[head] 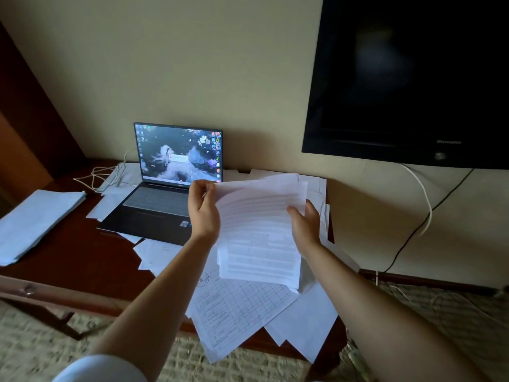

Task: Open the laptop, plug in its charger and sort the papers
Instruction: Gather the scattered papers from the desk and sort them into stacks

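Note:
A dark laptop (pixel 162 205) stands open on the wooden desk (pixel 77 260), its screen lit. A white charger cable (pixel 104 175) lies coiled behind its left side; I cannot tell whether it is plugged into the laptop. I hold a stack of printed papers (pixel 261 232) above the desk, right of the laptop. My left hand (pixel 202 209) grips the stack's upper left edge. My right hand (pixel 304 224) holds its right edge, thumb on top. More loose sheets (pixel 242 307) lie scattered beneath, some hanging over the desk's front edge.
A folded pale cloth (pixel 35 219) lies on the desk's left end. A black television (pixel 413 78) hangs on the wall at right, with cables (pixel 424 205) trailing down to the floor. Woven carpet (pixel 440 312) covers the floor.

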A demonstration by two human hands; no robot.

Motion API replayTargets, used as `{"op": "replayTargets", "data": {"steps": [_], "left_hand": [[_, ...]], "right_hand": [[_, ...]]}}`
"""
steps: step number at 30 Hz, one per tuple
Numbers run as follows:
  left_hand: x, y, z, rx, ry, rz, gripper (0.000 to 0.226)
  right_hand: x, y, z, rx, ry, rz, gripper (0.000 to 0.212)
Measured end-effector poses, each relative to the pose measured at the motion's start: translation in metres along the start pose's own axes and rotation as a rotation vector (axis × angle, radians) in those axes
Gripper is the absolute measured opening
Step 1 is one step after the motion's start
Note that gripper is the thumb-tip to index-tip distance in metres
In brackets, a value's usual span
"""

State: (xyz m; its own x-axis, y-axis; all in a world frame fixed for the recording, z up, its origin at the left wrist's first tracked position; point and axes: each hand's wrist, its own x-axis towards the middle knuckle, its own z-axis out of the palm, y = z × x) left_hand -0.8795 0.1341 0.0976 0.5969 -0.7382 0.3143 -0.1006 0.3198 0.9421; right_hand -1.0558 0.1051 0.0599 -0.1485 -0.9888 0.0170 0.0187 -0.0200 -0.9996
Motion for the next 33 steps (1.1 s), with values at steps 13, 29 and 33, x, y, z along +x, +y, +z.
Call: {"op": "replayTargets", "data": {"steps": [13, 29, 33], "left_hand": [[-0.003, 0.003, -0.020, -0.079, -0.059, -0.040, 0.054], [-0.017, -0.012, -0.027, 0.100, -0.108, -0.197, 0.074], [-0.005, 0.000, -0.022, 0.080, -0.034, -0.159, 0.050]], "right_hand": [[0.010, -0.006, 0.004, 0.050, 0.032, 0.002, 0.024], [-0.001, 0.002, 0.015, -0.052, 0.039, -0.073, 0.060], [0.005, -0.013, 0.027, 0.009, 0.076, -0.170, 0.054]]}}
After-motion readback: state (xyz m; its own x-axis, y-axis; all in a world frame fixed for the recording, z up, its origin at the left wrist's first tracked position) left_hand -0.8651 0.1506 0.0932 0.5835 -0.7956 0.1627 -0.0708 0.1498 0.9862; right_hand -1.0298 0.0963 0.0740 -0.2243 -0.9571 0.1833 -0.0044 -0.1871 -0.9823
